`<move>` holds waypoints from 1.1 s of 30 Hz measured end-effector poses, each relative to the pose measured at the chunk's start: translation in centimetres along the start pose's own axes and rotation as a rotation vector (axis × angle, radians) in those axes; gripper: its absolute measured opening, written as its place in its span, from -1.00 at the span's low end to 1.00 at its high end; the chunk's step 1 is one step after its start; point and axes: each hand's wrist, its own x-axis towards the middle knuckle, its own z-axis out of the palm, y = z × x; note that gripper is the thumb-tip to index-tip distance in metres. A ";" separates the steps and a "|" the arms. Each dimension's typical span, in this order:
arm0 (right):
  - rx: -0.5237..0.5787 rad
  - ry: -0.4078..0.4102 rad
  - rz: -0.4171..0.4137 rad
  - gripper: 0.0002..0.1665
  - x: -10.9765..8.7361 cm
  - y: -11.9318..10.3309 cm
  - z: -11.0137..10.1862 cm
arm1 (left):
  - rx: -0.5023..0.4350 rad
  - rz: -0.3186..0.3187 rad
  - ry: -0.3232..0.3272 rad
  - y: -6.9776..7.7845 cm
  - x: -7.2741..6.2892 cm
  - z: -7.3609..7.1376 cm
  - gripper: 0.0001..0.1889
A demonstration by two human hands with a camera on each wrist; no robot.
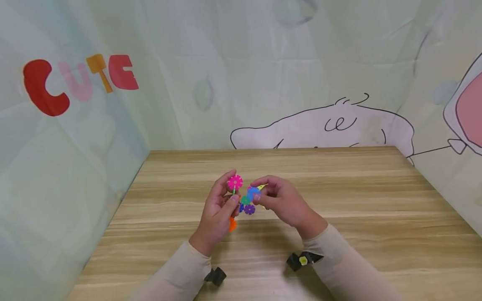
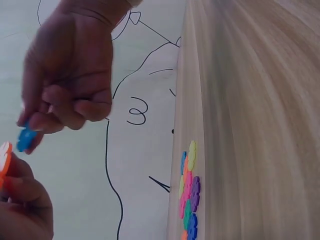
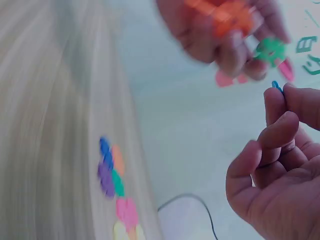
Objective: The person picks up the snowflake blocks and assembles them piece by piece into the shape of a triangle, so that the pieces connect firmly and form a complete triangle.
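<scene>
My left hand (image 1: 218, 205) grips a joined cluster of small notched plastic building discs. A pink disc (image 1: 235, 182) is at the cluster's top, and an orange disc (image 1: 232, 225) shows below the palm. Between them is a green disc (image 3: 271, 50), set at an angle to the pink one in the right wrist view. Between thumb and forefinger, my right hand (image 1: 290, 200) pinches a single blue disc (image 2: 25, 137). It is held close to the cluster, with a narrow gap in the right wrist view. The left fingers hide part of the cluster.
Beyond the hands, a group of loose discs lies on the wooden table (image 1: 158, 234), including a purple disc (image 1: 249, 209) and a yellow disc (image 2: 192, 156). A printed cloth backdrop (image 1: 211, 62) rises at the table's back and sides.
</scene>
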 end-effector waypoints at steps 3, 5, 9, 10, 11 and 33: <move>0.141 0.000 -0.005 -0.55 -0.4 -0.9 0.1 | 0.013 0.006 -0.013 0.0 -0.1 0.0 -0.46; 0.205 -0.008 -0.008 -0.52 -0.6 -1.3 0.2 | 0.021 0.013 -0.028 0.1 -0.1 0.0 -0.46; 0.249 -0.007 -0.021 -0.54 -0.7 -1.5 0.3 | 0.023 0.034 -0.053 0.2 -0.2 0.0 -0.46; 0.254 -0.007 -0.026 -0.55 -0.7 -1.5 0.3 | 0.024 0.037 -0.059 0.3 -0.2 0.0 -0.46; 0.260 -0.009 -0.028 -0.56 -0.7 -1.5 0.3 | 0.022 0.040 -0.063 0.4 -0.2 0.0 -0.46; 0.406 -0.178 -0.024 -0.62 -1.1 -1.5 -0.4 | 0.017 0.019 -0.148 0.3 -0.5 -0.1 -0.42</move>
